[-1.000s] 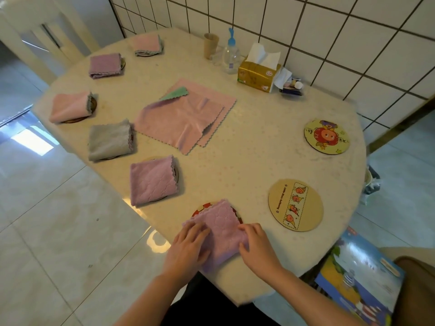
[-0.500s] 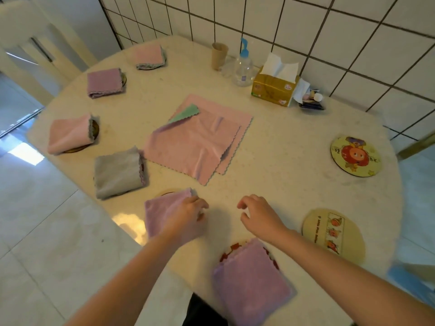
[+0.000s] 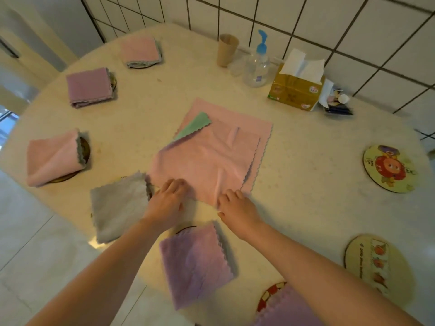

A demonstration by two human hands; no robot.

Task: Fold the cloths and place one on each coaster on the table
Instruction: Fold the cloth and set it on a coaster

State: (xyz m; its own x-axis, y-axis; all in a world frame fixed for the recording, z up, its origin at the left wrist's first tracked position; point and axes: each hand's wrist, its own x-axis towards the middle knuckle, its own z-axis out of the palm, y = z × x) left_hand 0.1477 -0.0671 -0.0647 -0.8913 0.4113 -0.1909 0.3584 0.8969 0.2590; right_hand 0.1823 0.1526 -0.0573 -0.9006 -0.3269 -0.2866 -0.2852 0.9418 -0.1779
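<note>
A stack of unfolded pink cloths (image 3: 211, 151) lies flat mid-table, one corner turned back to show green (image 3: 194, 125). My left hand (image 3: 168, 201) and my right hand (image 3: 236, 205) both rest on its near edge, fingers curled onto the fabric. Folded cloths sit on coasters around the left side: pink (image 3: 140, 50), purple (image 3: 88, 87), pink (image 3: 53, 157), grey (image 3: 117, 205), purple (image 3: 195, 262), and a purple one (image 3: 289, 309) on a red-rimmed coaster at the bottom. Two bare coasters lie at the right: a flower-face coaster (image 3: 390, 168) and a fruit-print coaster (image 3: 374, 264).
Along the tiled wall stand a paper cup (image 3: 227, 50), a pump bottle (image 3: 257, 64), a yellow tissue box (image 3: 295, 90) and small clutter (image 3: 337, 102). The table edge (image 3: 77, 222) curves close on the left, with tiled floor below.
Both hands left the folded purple cloth near the front edge and reached forward to the near edge of the flat pink cloths. The camera view has moved forward over the table.
</note>
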